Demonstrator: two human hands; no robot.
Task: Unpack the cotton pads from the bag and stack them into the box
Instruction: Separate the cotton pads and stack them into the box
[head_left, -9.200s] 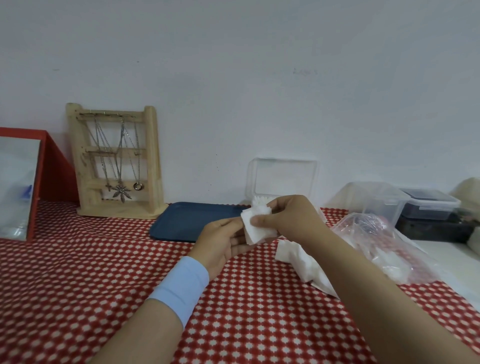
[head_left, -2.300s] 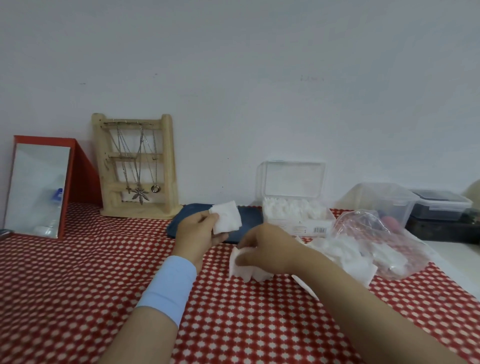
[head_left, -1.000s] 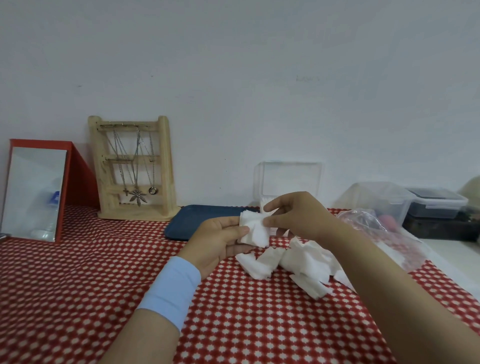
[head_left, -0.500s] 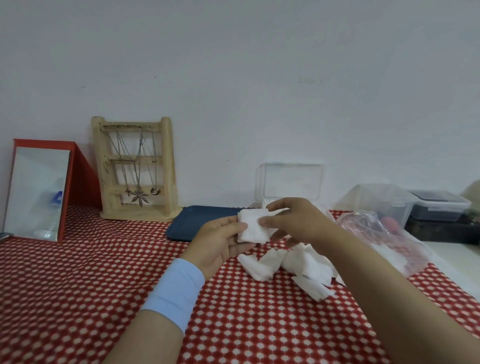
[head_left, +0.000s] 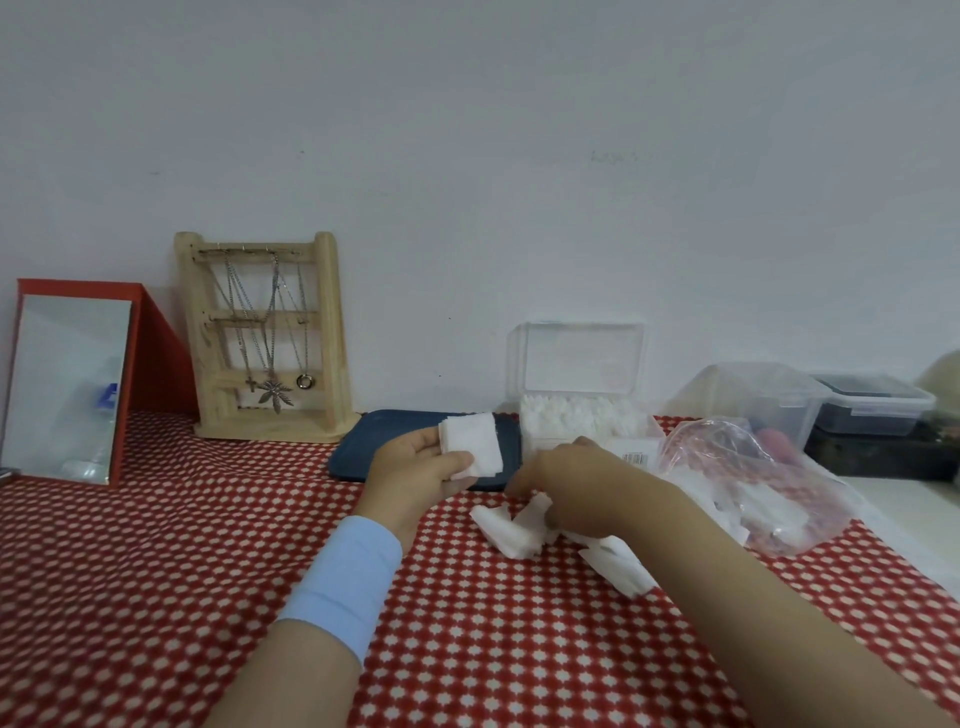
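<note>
My left hand holds a small stack of square white cotton pads upright above the red checked cloth. My right hand is down on the loose cotton pads on the cloth, its fingers curled over one of them. The clear plastic box stands behind my hands with its lid up and white pads packed inside. The crumpled clear bag lies to the right, with more pads in it.
A dark blue tray lies behind my left hand. A wooden necklace stand and a red-framed mirror stand at the back left. Clear and dark lidded containers sit at the back right, beyond the cloth's edge.
My right hand has left the stack in my left hand and dropped to the loose pads on the cloth. My left hand still holds its stack.
</note>
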